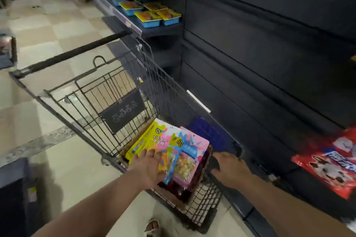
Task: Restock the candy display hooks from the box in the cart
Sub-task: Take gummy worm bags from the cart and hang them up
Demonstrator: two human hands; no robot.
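Two bare forearms reach down over a sandalled foot (153,227) into the wire cart (115,101). The left hand (148,167) lies on a yellow candy bag (154,140), fingers spread and fairly straight. A pink candy bag (192,152) lies just beside it, both on top of the cardboard box (173,198) at the cart's near end. The right hand (229,167) sits at the box's right edge, but I cannot tell whether it grips. The cart stands on pale checkered floor tiles (57,30) beside dark shelving (269,44) holding blue trays (154,17). A red bag (327,161) shows at right.
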